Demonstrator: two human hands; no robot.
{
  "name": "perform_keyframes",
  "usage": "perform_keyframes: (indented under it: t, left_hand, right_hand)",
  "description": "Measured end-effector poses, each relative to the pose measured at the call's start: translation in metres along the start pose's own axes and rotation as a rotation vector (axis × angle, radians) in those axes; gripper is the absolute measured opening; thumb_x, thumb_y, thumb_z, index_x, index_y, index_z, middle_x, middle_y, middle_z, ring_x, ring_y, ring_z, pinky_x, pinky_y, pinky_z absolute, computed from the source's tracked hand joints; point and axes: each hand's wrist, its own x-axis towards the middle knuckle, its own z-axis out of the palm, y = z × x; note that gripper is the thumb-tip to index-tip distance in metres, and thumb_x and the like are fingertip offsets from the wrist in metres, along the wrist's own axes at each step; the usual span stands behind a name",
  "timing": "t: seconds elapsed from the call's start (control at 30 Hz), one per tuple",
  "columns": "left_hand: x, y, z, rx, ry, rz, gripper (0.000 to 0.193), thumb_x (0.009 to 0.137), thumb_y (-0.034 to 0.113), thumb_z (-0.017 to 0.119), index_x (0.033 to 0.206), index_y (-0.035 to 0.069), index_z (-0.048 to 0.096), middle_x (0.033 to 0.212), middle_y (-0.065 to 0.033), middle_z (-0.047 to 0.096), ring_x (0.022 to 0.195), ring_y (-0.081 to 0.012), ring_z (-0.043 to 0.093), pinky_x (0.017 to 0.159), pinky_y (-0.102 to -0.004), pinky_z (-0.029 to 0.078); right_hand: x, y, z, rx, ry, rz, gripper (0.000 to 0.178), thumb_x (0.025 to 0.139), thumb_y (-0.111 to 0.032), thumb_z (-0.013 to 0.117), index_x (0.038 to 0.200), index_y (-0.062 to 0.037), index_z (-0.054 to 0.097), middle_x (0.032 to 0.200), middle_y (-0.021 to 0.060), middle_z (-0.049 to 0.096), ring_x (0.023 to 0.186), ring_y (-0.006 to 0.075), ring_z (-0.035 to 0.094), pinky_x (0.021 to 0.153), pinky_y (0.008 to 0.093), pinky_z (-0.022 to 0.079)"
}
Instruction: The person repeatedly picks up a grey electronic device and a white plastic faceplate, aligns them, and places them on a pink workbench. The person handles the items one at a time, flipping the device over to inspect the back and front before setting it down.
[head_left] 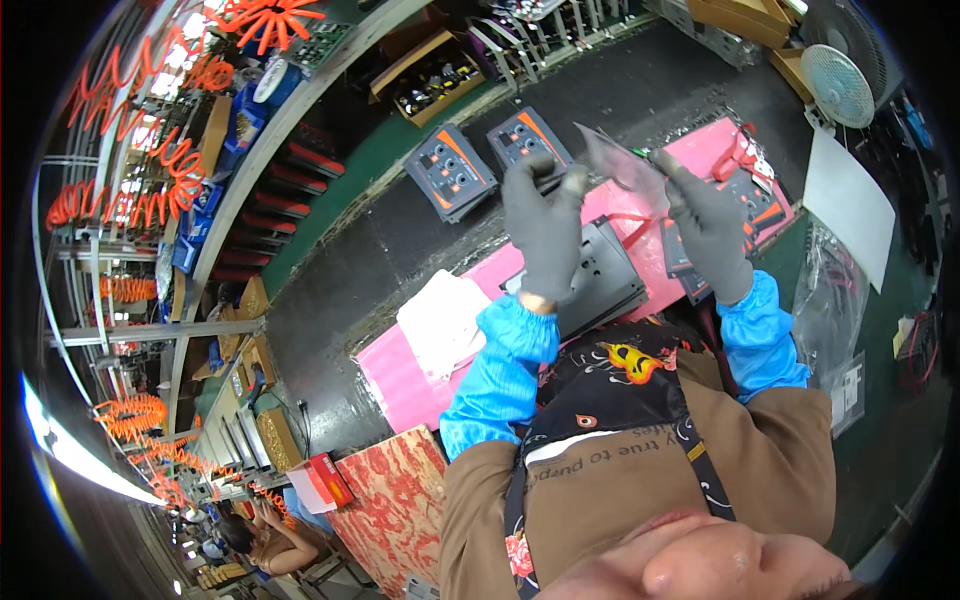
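Observation:
My left hand [547, 225], in a grey glove, is raised over the bench with its fingers apart and nothing visible in them. My right hand [708, 228], gloved alike, has its fingers closed at the edge of a thin clear plastic sheet [622, 168], which stands tilted between both hands. Below them a dark grey panel [607, 278] lies on the pink mat [395, 375], partly hidden by my left hand. Two stacks of dark control panels with orange trim and knobs, a left stack [450, 175] and a right stack [527, 137], sit beyond my left hand. More such panels [755, 200] lie beside my right hand.
A white cloth [440, 322] lies on the mat's left part. At the right are a red-handled item [738, 155], a white board [848, 205], clear plastic bags [830, 300] and a fan [840, 85]. A box of small parts [437, 85] stands at the back.

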Motion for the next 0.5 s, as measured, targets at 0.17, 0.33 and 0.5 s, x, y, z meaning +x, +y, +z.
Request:
perform_keyframes:
  t: [0.17, 0.33, 0.5]
  left_hand:
    - [-0.025, 0.023, -0.011, -0.62, -0.387, -0.362, 0.03, 0.087, 0.027, 0.074, 0.095, 0.002, 0.06, 0.084, -0.0026, 0.059, 0.076, -0.0108, 0.057, 0.068, -0.0272, 0.048]
    - [-0.033, 0.009, -0.015, -0.801, -0.319, -0.361, 0.038, 0.089, 0.036, 0.075, 0.094, 0.002, 0.059, 0.079, -0.0012, 0.058, 0.069, -0.0103, 0.055, 0.063, -0.0255, 0.047]
    - [-0.043, 0.008, -0.013, -0.838, -0.176, -0.388, 0.036, 0.093, 0.037, 0.071, 0.094, 0.004, 0.059, 0.077, 0.001, 0.057, 0.066, -0.0075, 0.053, 0.059, -0.0236, 0.045]
  right_hand:
    - [0.001, -0.013, 0.023, -0.089, -0.04, -0.326, 0.057, 0.079, 0.007, 0.057, 0.134, -0.0086, 0.061, 0.093, 0.0152, 0.07, 0.076, 0.0282, 0.069, 0.065, 0.0363, 0.055]
    - [-0.011, -0.023, 0.041, 0.114, -0.073, -0.179, 0.058, 0.079, 0.006, 0.055, 0.136, -0.0075, 0.059, 0.084, 0.0183, 0.065, 0.07, 0.0305, 0.067, 0.061, 0.0389, 0.052]
    - [-0.018, -0.04, 0.053, 0.154, -0.097, -0.136, 0.054, 0.083, 0.0, 0.057, 0.137, -0.0038, 0.056, 0.083, 0.0195, 0.064, 0.07, 0.033, 0.066, 0.063, 0.0403, 0.052]
